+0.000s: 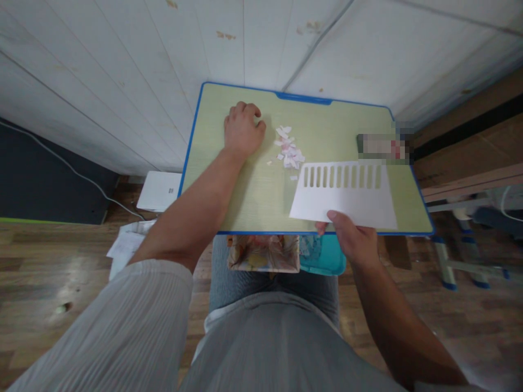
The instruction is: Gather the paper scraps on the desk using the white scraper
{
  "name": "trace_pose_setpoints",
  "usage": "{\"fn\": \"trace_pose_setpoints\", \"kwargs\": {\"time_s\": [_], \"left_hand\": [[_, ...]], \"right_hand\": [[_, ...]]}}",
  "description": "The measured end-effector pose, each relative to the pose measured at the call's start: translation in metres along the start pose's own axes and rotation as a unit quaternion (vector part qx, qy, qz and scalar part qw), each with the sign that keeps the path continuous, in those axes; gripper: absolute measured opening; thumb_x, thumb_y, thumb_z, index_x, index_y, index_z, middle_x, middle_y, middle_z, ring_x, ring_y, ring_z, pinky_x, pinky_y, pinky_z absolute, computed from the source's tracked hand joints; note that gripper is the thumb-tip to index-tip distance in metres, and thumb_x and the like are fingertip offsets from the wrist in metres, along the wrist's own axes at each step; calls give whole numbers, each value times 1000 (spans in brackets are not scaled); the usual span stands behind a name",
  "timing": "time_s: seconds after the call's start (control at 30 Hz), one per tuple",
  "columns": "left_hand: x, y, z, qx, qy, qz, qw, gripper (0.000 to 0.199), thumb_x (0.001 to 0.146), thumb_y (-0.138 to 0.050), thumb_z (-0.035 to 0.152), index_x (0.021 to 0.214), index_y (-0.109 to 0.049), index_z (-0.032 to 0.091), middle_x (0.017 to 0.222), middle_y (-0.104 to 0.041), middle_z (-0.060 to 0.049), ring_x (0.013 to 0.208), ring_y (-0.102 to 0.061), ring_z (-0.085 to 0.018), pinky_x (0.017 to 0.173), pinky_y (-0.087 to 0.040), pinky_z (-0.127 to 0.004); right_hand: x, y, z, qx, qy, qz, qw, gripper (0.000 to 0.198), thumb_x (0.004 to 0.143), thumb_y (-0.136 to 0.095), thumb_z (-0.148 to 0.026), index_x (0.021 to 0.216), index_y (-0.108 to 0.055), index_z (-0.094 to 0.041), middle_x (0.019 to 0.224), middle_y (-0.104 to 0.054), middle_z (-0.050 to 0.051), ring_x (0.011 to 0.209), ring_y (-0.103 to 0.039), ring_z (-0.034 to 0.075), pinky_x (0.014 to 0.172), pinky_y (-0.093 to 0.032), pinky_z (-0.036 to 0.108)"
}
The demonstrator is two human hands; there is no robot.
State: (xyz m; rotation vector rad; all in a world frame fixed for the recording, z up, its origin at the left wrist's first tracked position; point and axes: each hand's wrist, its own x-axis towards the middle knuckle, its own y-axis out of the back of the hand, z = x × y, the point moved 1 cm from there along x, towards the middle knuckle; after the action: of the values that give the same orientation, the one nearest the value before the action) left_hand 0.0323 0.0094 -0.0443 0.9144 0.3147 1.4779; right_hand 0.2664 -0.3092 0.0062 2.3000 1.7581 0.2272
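Note:
My right hand [350, 238] grips the near edge of a white sheet [345, 202], thumb on top and fingers underneath. A row of slots runs along the sheet's far side, and the green table top shows through them. My left hand [244, 129] is at the left part of the table [208, 179]. Its fingers curl loosely, with a gap between thumb and forefinger and nothing seen in them. Between this hand and the sheet lies a loose pile of small torn paper scraps [291, 152], white with some pink.
A blurred-out object [382, 147] lies at the table's right side. Under the near edge, a patterned box [263, 261] and a turquoise container [329, 256] sit over my lap. A white flat box [157, 190] stands left of the table. The panelled wall [180, 43] rises behind.

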Motion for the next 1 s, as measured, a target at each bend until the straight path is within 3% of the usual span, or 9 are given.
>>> {"fn": "trace_pose_setpoints", "kwargs": {"time_s": [0.07, 0.13, 0.27, 0.43, 0.6, 0.77, 1.0], "left_hand": [[0, 0, 1, 1, 1, -4, 1000, 18, 104, -81, 28, 122, -78, 32, 147, -74, -13, 156, -58, -45, 140, -45, -64], [0, 0, 3, -5, 8, -7, 1000, 16, 106, -81, 30, 122, -78, 33, 148, -73, -12, 156, -57, -44, 140, -43, -64], [1, -1, 4, 2, 21, -12, 1000, 12, 111, -80, 35, 122, -77, 31, 149, -72, -10, 153, -55, -38, 140, -38, -62], [5, -6, -2, -26, 12, 3, 1000, 20, 110, -85, 47, 115, -75, 31, 141, -76, -10, 155, -55, -39, 140, -37, -62], [8, -10, -9, -23, 2, 15, 1000, 18, 106, -90, 36, 112, -75, 28, 139, -75, -9, 150, -58, -38, 140, -40, -63], [7, -12, -15, -42, -24, 40, 998, 17, 102, -91, 28, 111, -77, 28, 134, -77, -10, 151, -62, -42, 137, -48, -62], [0, -2, 4, 33, -2, 11, 999, 23, 103, -82, 10, 119, -78, 26, 144, -75, -12, 150, -64, -41, 135, -49, -63]], "right_hand": [[7, 8, 5, 14, 18, 81, 996, 34, 99, -80, -46, 70, -75, -29, 68, -77, 4, 69, -76, 28, 83, -71, 47], [18, 18, 11, 36, 20, 150, 988, 23, 91, -82, -40, 75, -73, -28, 68, -77, 2, 63, -73, 25, 68, -67, 42], [41, 33, 17, 62, 7, 185, 981, 15, 76, -84, -35, 80, -73, -25, 67, -76, 1, 52, -67, 21, 50, -54, 34], [58, 28, 13, 53, -10, 153, 987, 25, 79, -91, -42, 80, -75, -24, 72, -83, 6, 50, -68, 20, 50, -53, 33], [71, 21, 14, 14, -8, 93, 996, 36, 83, -92, -54, 74, -77, -23, 78, -86, 13, 49, -66, 19, 46, -48, 32], [73, 28, 14, -27, -17, 58, 998, 39, 84, -93, -58, 72, -78, -24, 75, -85, 13, 48, -61, 19, 45, -46, 33], [52, 32, 5, -66, -30, -24, 997, 40, 91, -88, -55, 68, -80, -24, 65, -79, 10, 49, -60, 19, 48, -49, 33]]}}
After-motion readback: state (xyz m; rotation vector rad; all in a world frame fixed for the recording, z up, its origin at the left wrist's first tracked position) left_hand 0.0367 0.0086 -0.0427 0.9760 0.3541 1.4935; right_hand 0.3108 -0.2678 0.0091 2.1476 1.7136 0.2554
